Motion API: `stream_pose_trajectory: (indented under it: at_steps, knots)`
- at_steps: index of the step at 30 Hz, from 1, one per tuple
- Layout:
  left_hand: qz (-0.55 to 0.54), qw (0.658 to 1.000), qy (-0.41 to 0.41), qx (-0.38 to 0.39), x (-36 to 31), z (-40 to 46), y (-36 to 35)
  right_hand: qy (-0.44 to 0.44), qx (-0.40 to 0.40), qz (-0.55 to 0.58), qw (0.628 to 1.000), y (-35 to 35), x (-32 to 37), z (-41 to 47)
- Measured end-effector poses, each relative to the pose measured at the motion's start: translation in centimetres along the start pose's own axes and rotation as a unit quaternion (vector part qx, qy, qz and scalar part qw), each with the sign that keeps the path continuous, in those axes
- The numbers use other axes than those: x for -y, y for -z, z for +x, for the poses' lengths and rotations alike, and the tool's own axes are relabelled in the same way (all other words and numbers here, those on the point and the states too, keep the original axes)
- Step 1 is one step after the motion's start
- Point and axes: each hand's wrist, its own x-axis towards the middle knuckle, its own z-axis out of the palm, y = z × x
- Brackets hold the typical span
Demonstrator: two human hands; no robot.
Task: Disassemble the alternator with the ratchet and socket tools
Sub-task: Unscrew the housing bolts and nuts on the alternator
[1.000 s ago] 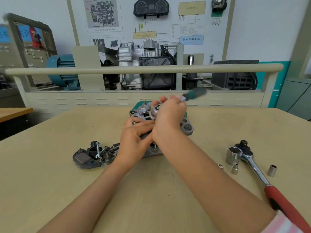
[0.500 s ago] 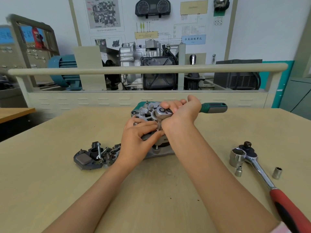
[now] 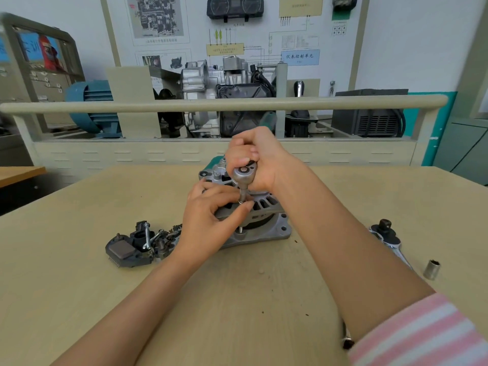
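**Alternator under both hands**

The alternator (image 3: pixel 253 220) sat mid-table (image 3: pixel 79 286). Nearest, the left hand (image 3: pixel 208 215) lay against its left side, fingers loosely curled, pinching the socket (image 3: pixel 243 194). Just beyond, above the alternator, the right hand (image 3: pixel 257 157) gripped the ratchet (image 3: pixel 244 174).

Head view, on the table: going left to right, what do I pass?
Pile of removed black parts → left hand on the alternator → right hand gripping the small ratchet → second ratchet head → loose socket.
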Motion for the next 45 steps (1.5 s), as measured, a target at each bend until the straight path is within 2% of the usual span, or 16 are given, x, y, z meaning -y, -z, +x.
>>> stream_pose_trajectory:
  at_steps: [4, 8, 11, 14, 19, 25, 28, 31, 33, 37, 41, 45]
  knots:
    - [0.000, 1.000, 0.005, 0.014, -0.2, 0.0, 0.2, -0.142, 0.096, -0.135, 0.976, -0.4, 0.5, 1.0]
    - [-0.016, 1.000, 0.008, 0.019, -0.2, 0.0, 0.4, -0.271, 0.165, -0.181, 0.931, -1.0, 0.7, 1.8]
    - [-0.020, 0.999, 0.002, 0.033, -0.1, 0.0, 0.5, -0.302, 0.178, -0.201, 0.915, -1.4, 0.6, 2.0]
    - [-0.023, 0.999, -0.018, 0.036, 0.2, 0.0, 0.6, -0.297, 0.172, -0.161, 0.925, -1.2, 0.5, 1.8]
    - [-0.011, 0.997, -0.059, 0.044, 0.2, 0.1, 0.6, -0.174, 0.147, -0.093, 0.969, -0.7, -0.3, 0.5]
    - [-0.021, 0.998, -0.047, 0.039, 0.9, -0.1, 0.4, 0.052, 0.026, -0.061, 0.996, -1.1, -2.2, -0.7]
    - [-0.041, 0.999, -0.022, 0.027, 0.7, -0.2, 0.4, 0.188, -0.080, 0.036, 0.978, -1.2, -3.0, -0.7]
    - [-0.035, 0.999, -0.016, 0.006, 0.1, -0.2, 0.2, 0.307, -0.200, 0.103, 0.925, -1.3, -3.7, -1.1]
    - [-0.033, 0.999, -0.019, -0.009, 0.0, -0.2, 0.1, 0.326, -0.230, 0.144, 0.905, -1.3, -4.5, -1.7]
    - [-0.041, 0.999, -0.016, -0.024, 0.0, -0.3, 0.0, 0.307, -0.234, 0.169, 0.907, -1.3, -5.7, -2.7]
    - [-0.035, 0.999, -0.029, -0.021, 0.0, -0.2, -0.2, 0.301, -0.247, 0.129, 0.912, -1.7, -5.0, -2.6]
    - [-0.024, 1.000, -0.021, 0.000, 0.5, 0.0, -0.2, 0.278, -0.203, 0.069, 0.936, -0.9, -3.8, -1.3]
